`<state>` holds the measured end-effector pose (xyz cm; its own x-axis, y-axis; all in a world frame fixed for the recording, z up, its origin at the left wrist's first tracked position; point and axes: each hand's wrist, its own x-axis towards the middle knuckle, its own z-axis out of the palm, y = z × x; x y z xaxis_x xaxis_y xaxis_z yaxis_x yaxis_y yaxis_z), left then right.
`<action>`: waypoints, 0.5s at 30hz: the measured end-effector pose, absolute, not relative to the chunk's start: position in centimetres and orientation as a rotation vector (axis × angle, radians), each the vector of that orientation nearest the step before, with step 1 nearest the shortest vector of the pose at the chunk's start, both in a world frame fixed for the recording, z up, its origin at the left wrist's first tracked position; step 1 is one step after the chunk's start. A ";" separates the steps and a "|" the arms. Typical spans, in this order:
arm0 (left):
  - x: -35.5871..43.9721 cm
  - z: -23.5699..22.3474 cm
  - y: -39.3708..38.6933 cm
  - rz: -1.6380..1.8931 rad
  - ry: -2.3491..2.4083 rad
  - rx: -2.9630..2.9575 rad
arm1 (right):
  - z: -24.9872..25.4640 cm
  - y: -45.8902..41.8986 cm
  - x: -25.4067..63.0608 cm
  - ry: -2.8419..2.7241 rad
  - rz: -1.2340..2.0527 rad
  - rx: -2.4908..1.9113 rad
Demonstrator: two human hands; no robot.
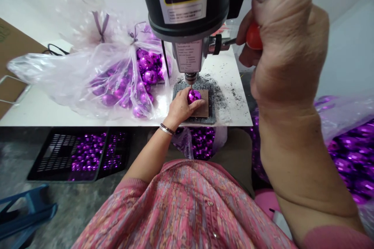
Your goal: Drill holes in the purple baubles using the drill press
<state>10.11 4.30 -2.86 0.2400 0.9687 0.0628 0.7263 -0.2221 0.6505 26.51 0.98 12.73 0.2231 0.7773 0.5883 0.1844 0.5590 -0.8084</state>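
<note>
My left hand point(179, 109) cups a shiny purple faceted ornament ball point(194, 96) against a brown pad point(203, 103), which lies on a grey perforated mat point(182, 90). Above the ball stands a black bench drill head point(187, 4), and its thin bit point(191, 85) reaches down close to the ball's top. I cannot tell whether the bit touches it. My right hand point(286, 42) is closed around a red lever knob point(253, 35) on the drill's side, and my fist hides most of the knob.
A clear plastic bag point(58, 70) of purple balls point(146, 64) lies left of the drill on the white table point(35, 114). Dark shavings point(217, 89) are scattered beside the mat. A black crate point(82, 153) of purple balls sits below, and more balls point(350, 155) lie at right.
</note>
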 end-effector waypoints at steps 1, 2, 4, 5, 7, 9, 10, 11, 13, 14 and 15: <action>10.3 -2.9 4.3 0.649 1.585 2.019 | 12.7 1.0 26.5 -1.319 0.510 -0.918; 10.5 -2.8 4.3 0.651 1.618 2.017 | 12.6 1.0 26.5 -1.318 0.510 -0.897; 10.7 -2.8 4.3 0.649 1.652 2.015 | 12.5 1.0 26.6 -1.315 0.509 -0.886; 10.7 -2.8 4.4 0.648 1.655 2.010 | 12.4 1.0 26.7 -1.319 0.500 -0.886; 10.7 -2.9 4.5 0.652 1.652 1.999 | 12.2 1.0 26.9 -1.342 0.483 -0.891; 10.7 -2.9 4.5 0.660 1.643 1.997 | 11.8 0.9 27.1 -1.377 0.438 -0.892; 10.7 -3.0 4.5 0.666 1.639 1.999 | 11.6 0.9 27.2 -1.388 0.406 -0.901; 10.7 -3.0 4.5 0.671 1.639 2.001 | 11.4 0.7 27.3 -1.396 0.383 -0.927; 10.8 -3.0 4.4 0.675 1.644 2.002 | 11.0 0.3 27.3 -1.400 0.348 -0.998; 10.8 -3.0 4.4 0.673 1.647 2.001 | 10.7 0.0 27.3 -1.397 0.335 -1.028; 10.8 -3.0 4.4 0.672 1.649 2.001 | 10.5 -0.2 27.2 -1.390 0.324 -1.046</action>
<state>10.78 4.41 -2.96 0.1627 0.9834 0.0801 0.7592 -0.1766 0.6264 27.23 -0.23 10.49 0.2213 0.7351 0.6408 0.3764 0.5418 -0.7515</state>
